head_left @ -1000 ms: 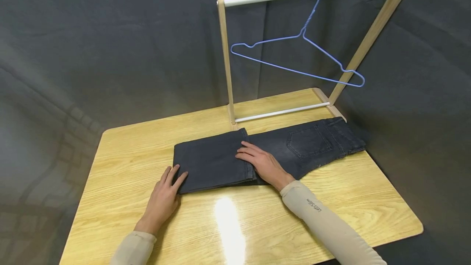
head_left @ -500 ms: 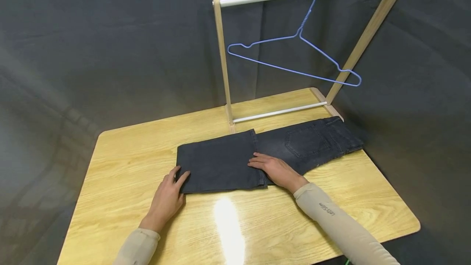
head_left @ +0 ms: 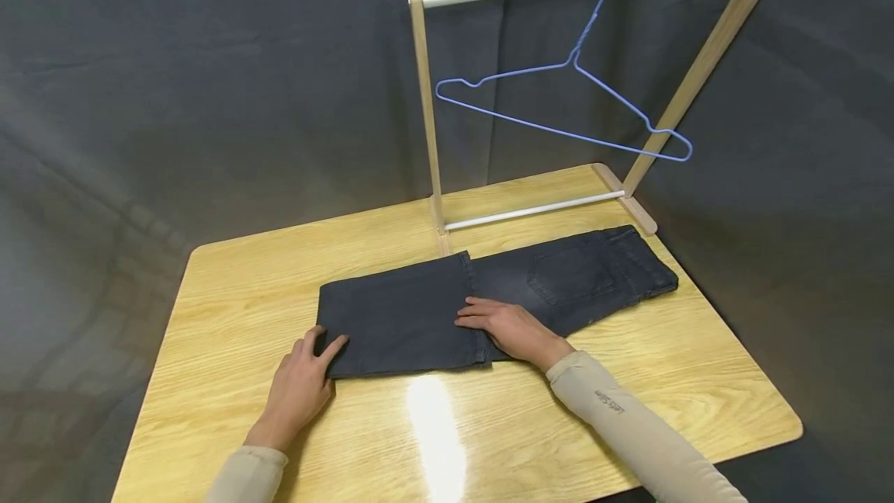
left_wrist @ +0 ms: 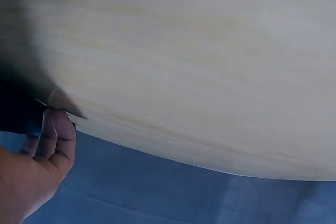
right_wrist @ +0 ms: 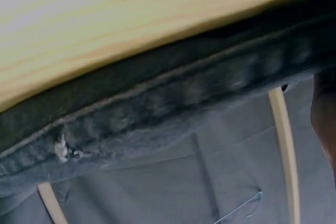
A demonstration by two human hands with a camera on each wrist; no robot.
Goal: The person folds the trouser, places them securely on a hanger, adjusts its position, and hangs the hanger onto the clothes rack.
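Dark jeans (head_left: 398, 317) laid on table, fold under both hands

The garment is placed across the middle of the wooden table (head_left: 230, 309), waistband (head_left: 646, 258) to the far right, lower legs folded back over the upper part. The step in hand is judged to be the squaring of that fold. A slight step is noted at the far corner of the hem (head_left: 483, 340); for good work, the layers should be brought level there, tension kept even from both ends, and the cloth smoothed rather than dragged, lest the crease be skewed.

The right hand (head_left: 517, 331) is found unclenched, fingers extended and rested on the hem; no grasp is evident. The left hand (head_left: 296, 386) is set at the near left corner, fingers spread against the folded edge; whether cloth is pinched beneath by the thumb cannot be told.
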